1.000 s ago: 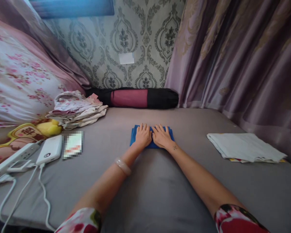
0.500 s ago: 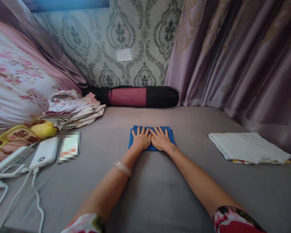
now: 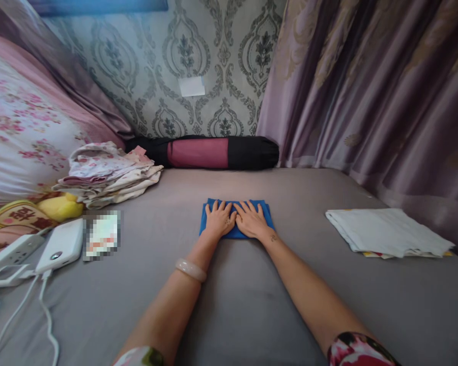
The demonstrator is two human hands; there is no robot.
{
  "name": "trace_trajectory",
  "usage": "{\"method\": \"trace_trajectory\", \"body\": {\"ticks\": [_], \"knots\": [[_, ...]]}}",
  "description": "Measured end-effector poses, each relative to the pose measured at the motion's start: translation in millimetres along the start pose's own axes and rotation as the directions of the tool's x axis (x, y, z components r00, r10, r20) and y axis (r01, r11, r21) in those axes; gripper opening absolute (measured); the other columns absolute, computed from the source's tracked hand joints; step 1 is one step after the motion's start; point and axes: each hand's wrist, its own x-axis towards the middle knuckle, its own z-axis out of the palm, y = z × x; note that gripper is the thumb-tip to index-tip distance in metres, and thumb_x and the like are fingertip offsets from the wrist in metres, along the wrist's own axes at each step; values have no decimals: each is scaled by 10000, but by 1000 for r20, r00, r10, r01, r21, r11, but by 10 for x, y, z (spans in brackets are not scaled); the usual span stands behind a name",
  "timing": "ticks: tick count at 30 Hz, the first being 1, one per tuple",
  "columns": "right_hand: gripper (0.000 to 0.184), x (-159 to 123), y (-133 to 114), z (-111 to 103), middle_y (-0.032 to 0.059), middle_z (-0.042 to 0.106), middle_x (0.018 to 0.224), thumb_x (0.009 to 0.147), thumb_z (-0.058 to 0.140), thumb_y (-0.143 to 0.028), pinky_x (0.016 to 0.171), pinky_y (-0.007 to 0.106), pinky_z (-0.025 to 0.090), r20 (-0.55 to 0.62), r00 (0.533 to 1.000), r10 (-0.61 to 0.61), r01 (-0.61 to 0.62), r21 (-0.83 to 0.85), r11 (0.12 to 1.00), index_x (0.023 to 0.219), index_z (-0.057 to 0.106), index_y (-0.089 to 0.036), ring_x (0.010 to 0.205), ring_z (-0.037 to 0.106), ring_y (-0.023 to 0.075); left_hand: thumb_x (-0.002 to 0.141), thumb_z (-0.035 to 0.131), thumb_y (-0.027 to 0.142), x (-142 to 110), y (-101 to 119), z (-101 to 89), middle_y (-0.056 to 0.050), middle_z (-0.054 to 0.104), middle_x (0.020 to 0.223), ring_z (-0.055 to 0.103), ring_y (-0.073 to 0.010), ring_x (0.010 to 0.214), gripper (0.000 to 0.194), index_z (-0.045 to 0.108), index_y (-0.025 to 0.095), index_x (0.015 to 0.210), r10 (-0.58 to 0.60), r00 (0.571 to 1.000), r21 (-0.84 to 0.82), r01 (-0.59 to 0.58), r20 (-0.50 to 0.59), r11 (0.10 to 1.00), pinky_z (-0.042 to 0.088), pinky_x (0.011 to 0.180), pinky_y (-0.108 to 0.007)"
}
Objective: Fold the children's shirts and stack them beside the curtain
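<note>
A folded blue cloth (image 3: 236, 233) lies flat in the middle of the grey sheet (image 3: 244, 300). On its left half rests my left hand (image 3: 219, 219), palm down with the fingers spread. My right hand (image 3: 251, 220) presses flat on the right half, fingers apart, its thumb close against the left one. Both hands cover much of the cloth, so only its edges and a strip between the wrists show. A pale bangle (image 3: 191, 270) circles my left wrist.
At right lies a folded white cloth (image 3: 389, 231) over something yellow. To the left are a heap of folded clothes (image 3: 110, 175), a white power bank (image 3: 60, 246), a power strip (image 3: 13, 255) and a blurred card (image 3: 102, 235). A black and pink roll (image 3: 198, 153) lies along the wall.
The view has shifted slightly, so things sit a little further left. Both hands stay flat on the blue cloth, with the fingers slightly closer together.
</note>
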Motion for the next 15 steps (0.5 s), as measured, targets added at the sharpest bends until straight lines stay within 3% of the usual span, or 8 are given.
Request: {"method": "trace_trajectory", "body": {"ticks": [5, 9, 15], "knots": [[559, -5, -12, -7, 42, 243, 1551, 927, 273, -329, 1120, 553, 118, -9, 1000, 1, -1, 12, 1000, 1475, 306, -227, 1408, 198, 277, 947, 275, 412, -4, -5, 15, -58, 327, 1520, 131, -296, 1436, 516, 398, 234, 1415, 87, 994, 30, -85, -61, 996, 11, 1136, -567], [554, -1, -17, -15, 28, 294, 1532, 925, 266, -326, 1120, 558, 112, 18, 1000, 1, -1, 2, 1000, 1466, 330, -227, 1404, 203, 284, 953, 253, 399, 26, -23, 44, -55, 335, 1515, 177, -304, 1426, 529, 349, 227, 1443, 81, 995, -8, -81, 55, 997, 63, 1122, -599], [547, -6, -24, -28, 24, 299, 1530, 926, 274, -334, 1118, 555, 114, 10, 1000, 4, -4, 6, 1000, 1461, 339, -239, 1400, 212, 283, 950, 274, 413, 38, -27, 71, -60, 341, 1512, 194, -297, 1423, 525, 362, 232, 1436, 74, 997, -1, -74, 35, 997, 93, 1124, -587]]}}
